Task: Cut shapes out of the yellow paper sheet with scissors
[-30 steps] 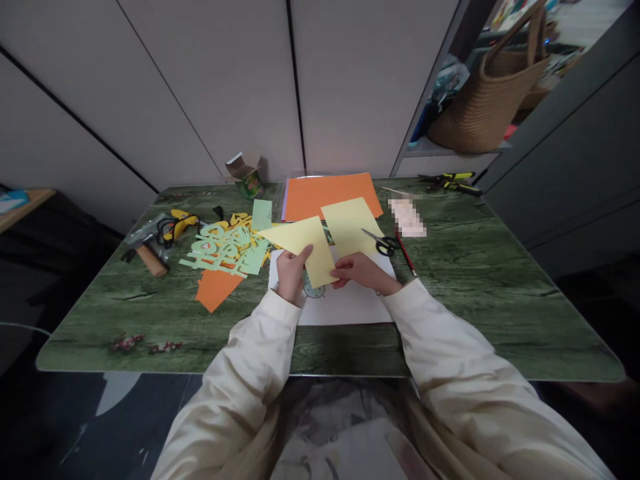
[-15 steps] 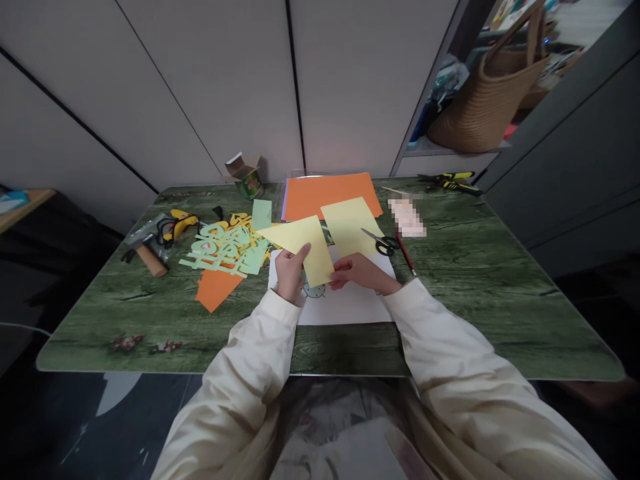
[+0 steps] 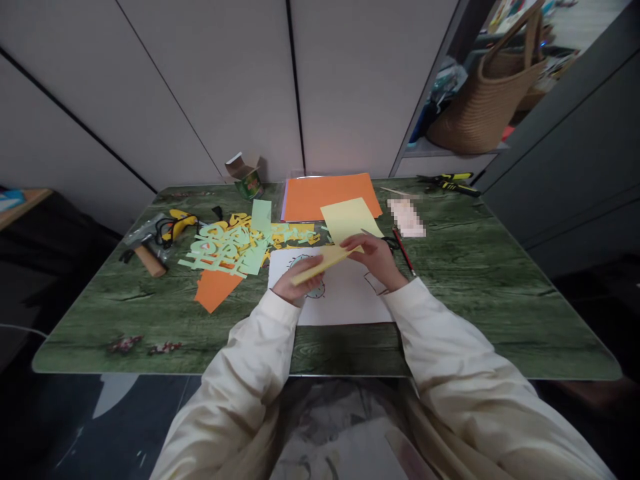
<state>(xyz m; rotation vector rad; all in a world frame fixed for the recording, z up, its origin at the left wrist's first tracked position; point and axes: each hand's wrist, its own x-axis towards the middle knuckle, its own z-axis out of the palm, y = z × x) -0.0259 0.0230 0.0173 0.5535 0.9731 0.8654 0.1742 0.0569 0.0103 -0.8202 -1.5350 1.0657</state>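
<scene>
fingers of the left hand [image 3: 296, 280] and the right hand [image 3: 376, 257] pinch opposite ends of a yellow paper piece [image 3: 323, 263], held nearly flat just above the white drawing sheet [image 3: 345, 303] on the green table [image 3: 475, 287]. by my reading the piece is uncut and nothing is glued onto the sheet yet. cut letters [image 3: 227, 250] already lie to the left; scissors [image 3: 393, 243] rest partly hidden behind the right hand
</scene>
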